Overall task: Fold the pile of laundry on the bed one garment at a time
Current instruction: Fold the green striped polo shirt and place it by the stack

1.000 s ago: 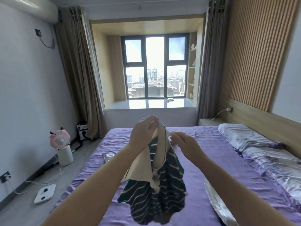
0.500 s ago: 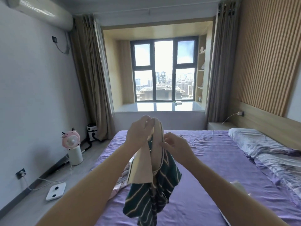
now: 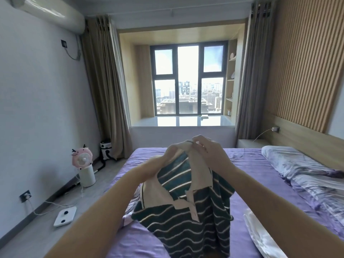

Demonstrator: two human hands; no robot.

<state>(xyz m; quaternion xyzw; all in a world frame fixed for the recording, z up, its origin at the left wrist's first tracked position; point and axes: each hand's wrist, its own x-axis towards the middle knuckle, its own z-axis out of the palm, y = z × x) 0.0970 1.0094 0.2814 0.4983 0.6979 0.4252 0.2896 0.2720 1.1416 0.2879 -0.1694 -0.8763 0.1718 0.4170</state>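
Note:
A dark green shirt with thin white stripes and a cream collar hangs in the air over the purple bed. My left hand grips the shirt's top edge on the left, partly tucked under the cream fabric. My right hand pinches the cream edge at the very top, close beside the left hand. The shirt's lower part droops toward the sheet and hides the laundry behind it. A bit of pale patterned cloth peeks out at the shirt's left.
A white folded item lies on the sheet at the lower right. Pillows and a crumpled duvet fill the bed's right side. Left of the bed, on the floor, stand a pink fan and a white scale.
My right hand has come in from open air and taken hold of the shirt's top edge next to the left hand. The shirt has spread open, showing its collar.

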